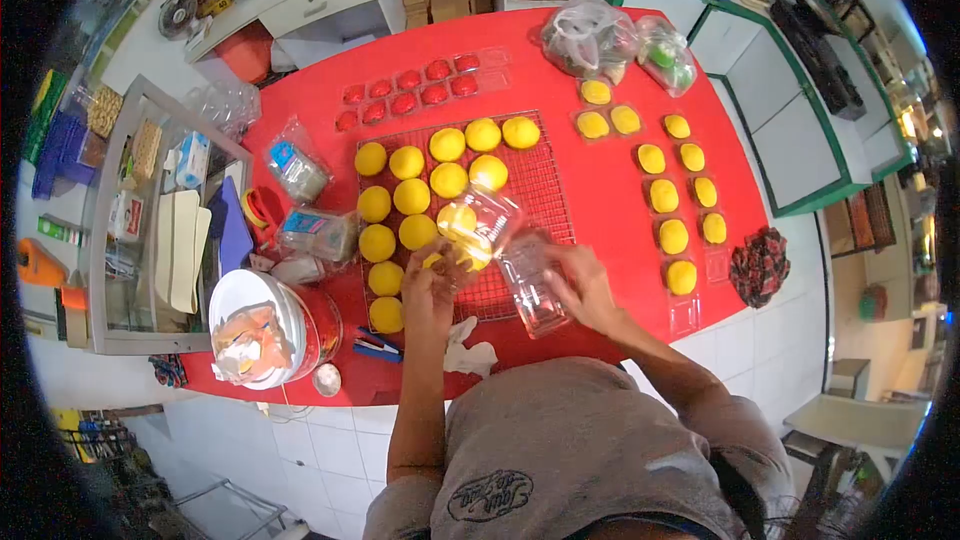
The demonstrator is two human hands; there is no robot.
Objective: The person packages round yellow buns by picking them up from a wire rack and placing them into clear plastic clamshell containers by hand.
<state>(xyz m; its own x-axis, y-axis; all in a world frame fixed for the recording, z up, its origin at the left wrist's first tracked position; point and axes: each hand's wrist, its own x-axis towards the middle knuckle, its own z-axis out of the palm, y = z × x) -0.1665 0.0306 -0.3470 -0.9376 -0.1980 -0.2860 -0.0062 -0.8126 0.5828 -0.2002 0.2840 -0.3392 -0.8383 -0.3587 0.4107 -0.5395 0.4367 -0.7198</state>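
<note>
My right hand (585, 287) grips a clear plastic clamshell box (533, 285) by its side, over the front right of the wire rack (535, 165). The box's lid part (488, 218) stands open beyond, and yellow buns show through it. My left hand (432, 285) has its fingers curled at the left of the clear plastic, apparently pinching its edge. Glare and see-through plastic blur that contact. Close to the left hand lie round yellow buns, such as the near-left bun (386, 315) and one above it (418, 232). Several more buns sit in rows on the rack.
On the red tablecloth (620, 340), packed yellow buns (663, 195) stand at the right and red ones (403, 103) at the back. A white bucket (250, 325), blue stapler (377, 345), tissue (470, 350), wrapped packs (318, 233) and plastic bags (590, 35) lie around.
</note>
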